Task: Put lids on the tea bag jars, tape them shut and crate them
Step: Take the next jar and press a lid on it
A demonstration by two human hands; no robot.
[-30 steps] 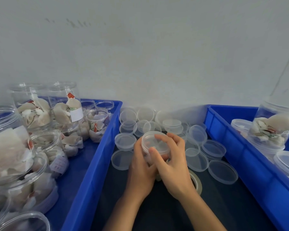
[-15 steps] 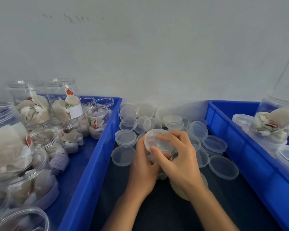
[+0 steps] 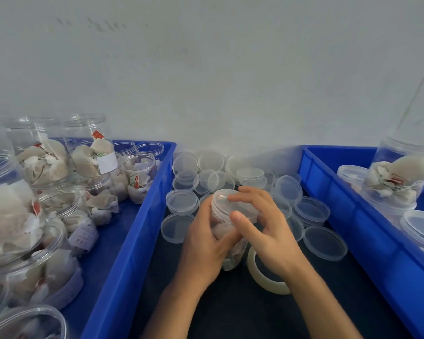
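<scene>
Pale wall (image 3: 230,69) above dark work surface (image 3: 230,314)

Fills the upper half of the frame, plain grey-white, evenly and softly lit without hard shadows. Carries faint dark scuff marks (image 3: 103,24) at upper left. Shows a thin slanting line (image 3: 421,86) at the far right edge. Meets the dark, near-black surface at mid-frame; that surface runs down the lower centre.

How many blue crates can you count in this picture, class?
2. One blue crate sits at the left, full of open tea bag jars; the other sits at the right, holding lidded jars. Both run past the picture's edge.
</scene>
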